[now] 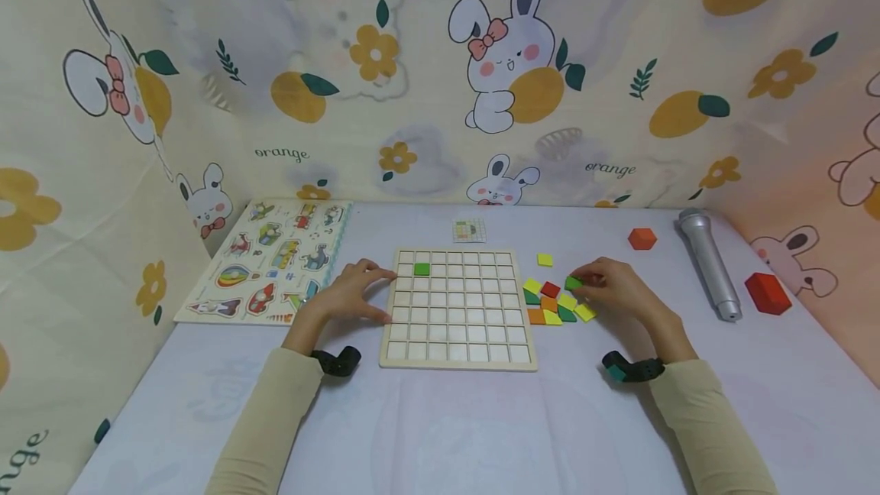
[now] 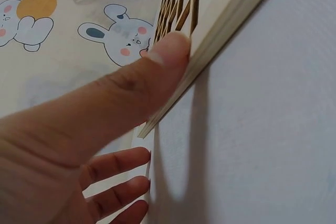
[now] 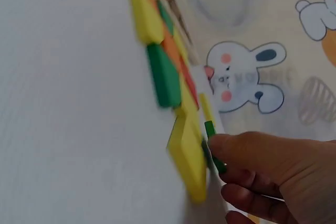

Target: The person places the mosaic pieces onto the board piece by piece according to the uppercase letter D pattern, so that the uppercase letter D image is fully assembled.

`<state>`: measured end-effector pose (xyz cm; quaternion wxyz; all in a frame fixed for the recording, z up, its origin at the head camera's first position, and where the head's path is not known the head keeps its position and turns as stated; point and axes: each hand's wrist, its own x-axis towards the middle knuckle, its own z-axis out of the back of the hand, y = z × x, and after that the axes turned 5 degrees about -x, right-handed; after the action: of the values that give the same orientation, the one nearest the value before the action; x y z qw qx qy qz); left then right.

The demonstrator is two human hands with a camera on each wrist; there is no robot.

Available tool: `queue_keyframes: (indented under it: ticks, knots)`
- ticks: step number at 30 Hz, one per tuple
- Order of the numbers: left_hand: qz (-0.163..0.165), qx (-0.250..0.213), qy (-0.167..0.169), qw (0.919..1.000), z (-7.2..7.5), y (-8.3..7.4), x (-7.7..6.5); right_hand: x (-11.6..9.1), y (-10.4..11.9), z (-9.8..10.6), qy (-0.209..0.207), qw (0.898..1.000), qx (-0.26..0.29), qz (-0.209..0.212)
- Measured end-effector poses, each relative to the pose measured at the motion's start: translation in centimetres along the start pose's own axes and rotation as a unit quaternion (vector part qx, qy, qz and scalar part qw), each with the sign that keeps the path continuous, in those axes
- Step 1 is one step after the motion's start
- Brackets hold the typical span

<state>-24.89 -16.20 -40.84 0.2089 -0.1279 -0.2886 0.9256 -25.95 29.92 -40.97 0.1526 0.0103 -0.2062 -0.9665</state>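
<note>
A wooden grid board (image 1: 457,366) lies flat on the table, one green tile (image 1: 422,270) in a cell near its far left corner. My left hand (image 1: 347,292) is spread at the board's left side, with the thumb (image 2: 170,51) resting against the edge and the other fingers reaching farther along. To the right of the board, my right hand (image 1: 615,289) pinches a small green tile (image 3: 214,148) between thumb and fingers. Just beside it lies a loose cluster of yellow, red, orange and green tiles (image 1: 549,303). A lone yellow tile (image 1: 545,260) sits beyond the cluster.
A small printed card (image 1: 469,231) lies behind the board. At the left is a picture puzzle board (image 1: 292,235). Far right, a silver microphone-shaped object (image 1: 708,262) lies between two red blocks, a smaller block (image 1: 642,238) and a larger block (image 1: 768,293). Patterned cloth (image 1: 412,121) walls the table.
</note>
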Motion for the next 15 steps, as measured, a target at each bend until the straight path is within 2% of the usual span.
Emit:
queue_keyframes:
  ticks: [4, 10, 15]
  knots:
    - [-0.004, 0.003, 0.001, 1.0, 0.1, 0.0, -0.1, 0.8, 1.0, -0.1, -0.008, 1.0, 0.017, 0.002]
    - [-0.014, -0.002, 0.003, 0.9999, 0.1, -0.1, -0.2, 2.8, 4.1, -0.9, -0.003, 0.999, 0.049, 0.008]
    - [-0.02, 0.003, 0.0, 0.9998, 0.2, 0.0, -0.1, 4.4, 6.9, -2.3, -0.012, 0.993, 0.087, 0.073]
